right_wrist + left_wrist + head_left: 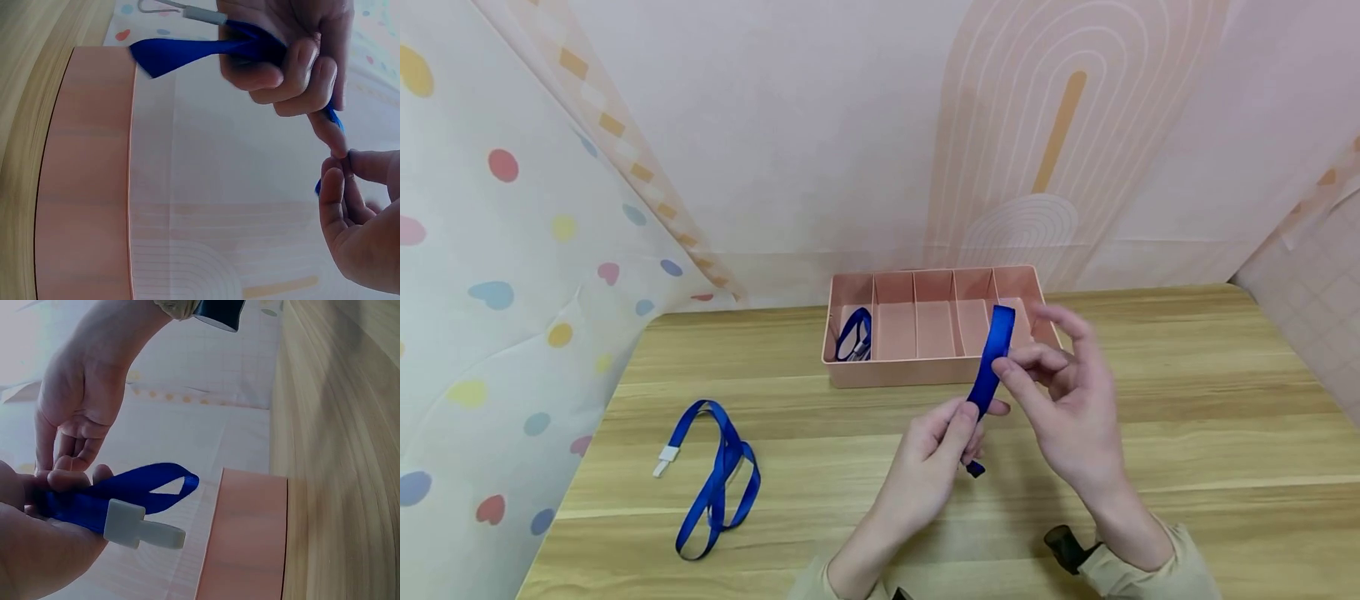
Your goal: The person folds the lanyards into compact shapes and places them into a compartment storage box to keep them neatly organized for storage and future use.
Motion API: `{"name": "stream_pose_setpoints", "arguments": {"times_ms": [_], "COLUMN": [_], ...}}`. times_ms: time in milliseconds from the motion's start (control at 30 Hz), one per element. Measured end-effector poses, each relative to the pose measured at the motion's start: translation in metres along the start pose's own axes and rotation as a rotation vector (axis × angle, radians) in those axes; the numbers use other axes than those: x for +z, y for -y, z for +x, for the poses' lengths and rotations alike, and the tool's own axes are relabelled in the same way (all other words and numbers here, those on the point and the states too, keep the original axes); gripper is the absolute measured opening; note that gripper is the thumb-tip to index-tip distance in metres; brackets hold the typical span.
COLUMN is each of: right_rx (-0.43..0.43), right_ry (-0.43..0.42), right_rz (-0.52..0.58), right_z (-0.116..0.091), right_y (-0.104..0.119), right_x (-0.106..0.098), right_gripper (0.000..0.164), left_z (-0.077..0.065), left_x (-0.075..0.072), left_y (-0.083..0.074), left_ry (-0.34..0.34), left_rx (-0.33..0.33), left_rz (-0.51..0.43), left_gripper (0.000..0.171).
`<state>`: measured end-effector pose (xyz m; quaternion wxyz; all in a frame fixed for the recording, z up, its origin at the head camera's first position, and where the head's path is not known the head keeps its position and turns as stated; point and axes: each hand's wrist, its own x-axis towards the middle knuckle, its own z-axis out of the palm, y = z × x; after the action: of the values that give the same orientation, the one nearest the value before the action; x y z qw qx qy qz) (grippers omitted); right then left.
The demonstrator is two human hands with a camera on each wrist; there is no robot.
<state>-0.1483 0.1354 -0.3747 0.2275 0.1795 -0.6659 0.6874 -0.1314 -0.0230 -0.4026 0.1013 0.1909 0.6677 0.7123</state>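
A blue lanyard [993, 358], folded into a strip, is held up in front of the tray. My left hand [928, 467] grips its lower part between thumb and fingers. The thumb and fingers of my right hand [1071, 400] pinch the strap higher up. In the left wrist view a white plastic clip [125, 523] and a loop of strap stick out of the left hand. The right wrist view shows a metal hook at the clip's end. A second blue lanyard [724, 467] lies loosely looped on the table at left, its white clip [667, 455] pointing left.
Behind the hands stands a pink tray [910, 372] with several compartments. Its leftmost compartment contains a coiled blue lanyard [867, 321]. The wooden table [1225, 400] meets a patterned cloth backdrop [820, 150] at the back and left.
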Motion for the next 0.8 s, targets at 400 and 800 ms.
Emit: {"name": "stream_pose_setpoints", "arguments": {"times_ms": [400,800], "right_rx": [-0.03,-0.082], "right_ry": [0.022,0.1], "right_rz": [-0.034,-0.206], "right_z": [0.001,0.004], "right_y": [0.001,0.005], "right_x": [-0.003,-0.013], "right_gripper": [0.02,0.027], "left_z": [0.0,0.0], "left_x": [-0.001,-0.003], "left_y": [0.001,-0.002], "left_ry": [-0.069,-0.075], "left_rx": [-0.063,-0.018], "left_rz": [0.0,-0.032], "left_gripper": [0.053,0.038]}}
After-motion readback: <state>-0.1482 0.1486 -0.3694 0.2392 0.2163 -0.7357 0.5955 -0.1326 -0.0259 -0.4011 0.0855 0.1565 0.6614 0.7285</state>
